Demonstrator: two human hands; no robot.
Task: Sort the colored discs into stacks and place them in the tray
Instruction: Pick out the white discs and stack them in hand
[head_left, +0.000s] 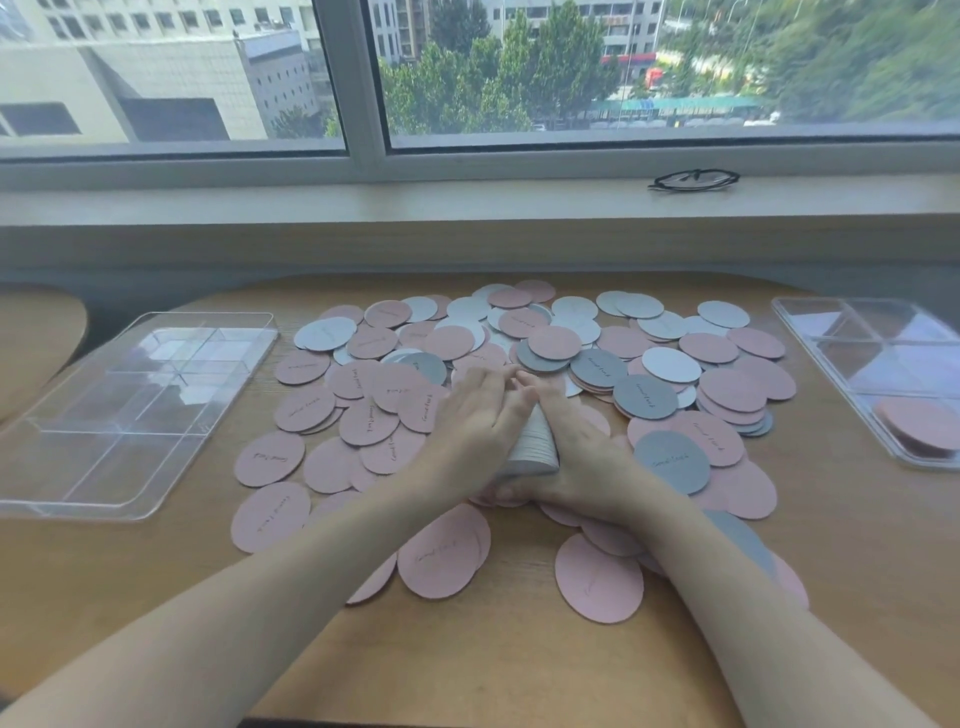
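A stack of discs (532, 444) stands on edge in the middle of the table, clasped between both my hands. My left hand (475, 415) wraps its left side and my right hand (574, 441) wraps its right side, fingertips meeting over the top. Around them lies a wide heap of loose pink discs (447, 558), grey discs (671, 461) and white discs (671, 365). A clear divided tray (67, 499) lies at the left with nothing in it. A second clear tray (810, 332) at the right holds a pink stack (917, 423) in its near compartment.
The wooden table (493, 660) has bare surface along the near edge. A window sill runs behind it with a pair of black glasses (693, 179) lying on it. A rounded wooden piece (36, 338) sits at the far left.
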